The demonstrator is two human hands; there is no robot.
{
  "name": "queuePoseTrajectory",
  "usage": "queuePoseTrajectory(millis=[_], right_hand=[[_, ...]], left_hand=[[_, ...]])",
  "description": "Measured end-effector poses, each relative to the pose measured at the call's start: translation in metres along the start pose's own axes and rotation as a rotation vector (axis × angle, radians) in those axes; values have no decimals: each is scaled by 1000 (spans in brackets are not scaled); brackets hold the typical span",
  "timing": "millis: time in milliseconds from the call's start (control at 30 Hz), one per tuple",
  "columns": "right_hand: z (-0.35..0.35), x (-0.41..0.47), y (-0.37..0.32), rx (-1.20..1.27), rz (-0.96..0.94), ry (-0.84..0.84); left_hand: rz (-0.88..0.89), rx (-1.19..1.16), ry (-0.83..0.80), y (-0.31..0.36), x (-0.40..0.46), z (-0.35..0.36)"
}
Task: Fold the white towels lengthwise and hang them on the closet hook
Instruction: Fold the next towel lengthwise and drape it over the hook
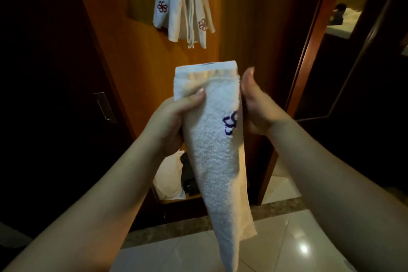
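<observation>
The left hand (176, 115) curls its thumb over the front of the folded towel (215, 152), gripping near the top. The right hand (254, 106) presses against the towel's other edge, thumb raised; its fingers are hidden behind the cloth. The towel hangs narrow below both hands. Above it, hung towels (183, 6) drape on the closet door (136, 62).

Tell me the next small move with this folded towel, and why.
Probably lift the folded towel toward the hung towels above. It already looks folded into a narrow strip, the left hand grips its upper part, and the right hand steadies its edge.
</observation>
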State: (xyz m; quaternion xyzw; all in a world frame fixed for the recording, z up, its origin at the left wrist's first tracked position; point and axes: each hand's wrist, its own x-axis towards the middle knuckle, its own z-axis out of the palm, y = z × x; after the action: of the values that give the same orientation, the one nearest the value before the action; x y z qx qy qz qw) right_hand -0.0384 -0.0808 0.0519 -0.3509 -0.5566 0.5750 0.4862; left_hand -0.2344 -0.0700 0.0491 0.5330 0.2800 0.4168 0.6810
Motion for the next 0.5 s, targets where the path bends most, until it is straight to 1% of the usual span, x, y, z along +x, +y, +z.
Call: queuePoseTrajectory(millis=[67,100,167,267,333,400,500], right_hand=[[-7,-4,31,135,157,49],[-8,-7,50,165,205,70],[-6,-14,84,177,282,117],[0,-29,116,202,344,186],[4,-39,128,245,314,217],[13,-51,133,236,218,252],[27,-62,134,66,83,328]], left_hand=[[-41,-70,29,7,3,4],[-53,-100,39,12,4,6],[-69,-134,39,22,7,7],[-70,-82,66,37,11,1],[-64,-60,123,46,14,-4],[-52,-58,182,53,16,-7],[-31,-67,237,60,19,-11]])
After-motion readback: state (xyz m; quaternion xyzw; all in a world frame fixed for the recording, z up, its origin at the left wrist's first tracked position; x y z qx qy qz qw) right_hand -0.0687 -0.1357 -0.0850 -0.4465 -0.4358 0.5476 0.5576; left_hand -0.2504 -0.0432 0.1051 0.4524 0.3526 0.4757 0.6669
